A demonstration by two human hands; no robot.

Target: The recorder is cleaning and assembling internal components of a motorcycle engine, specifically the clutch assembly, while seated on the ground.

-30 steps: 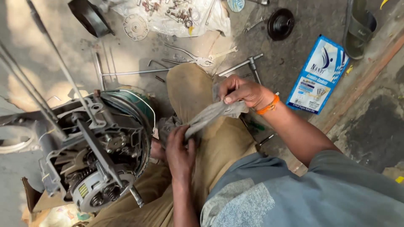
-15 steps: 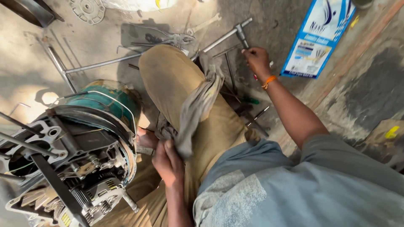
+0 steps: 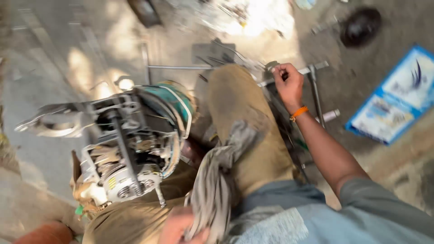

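Right hand (image 3: pixel 287 83) reaches toward the upper right of the frame, fingers curled shut, arm extended. Left hand (image 3: pixel 178 229), blurred, sits bottom centre.

Right hand (image 3: pixel 287 83) grips a metal wrench (image 3: pixel 312 72); left hand (image 3: pixel 178 228) holds a rag (image 3: pixel 217 180).

Motor assembly (image 3: pixel 131 144) left of knee, rag (image 3: pixel 217 180) draped over thigh, T-handle wrench (image 3: pixel 312 86) on ground right, packet (image 3: pixel 398 104) far right

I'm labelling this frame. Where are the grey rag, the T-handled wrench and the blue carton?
grey rag (image 3: pixel 216 180), head view, on its middle fold.
T-handled wrench (image 3: pixel 313 90), head view, on its shaft.
blue carton (image 3: pixel 398 97), head view, on its printed face.
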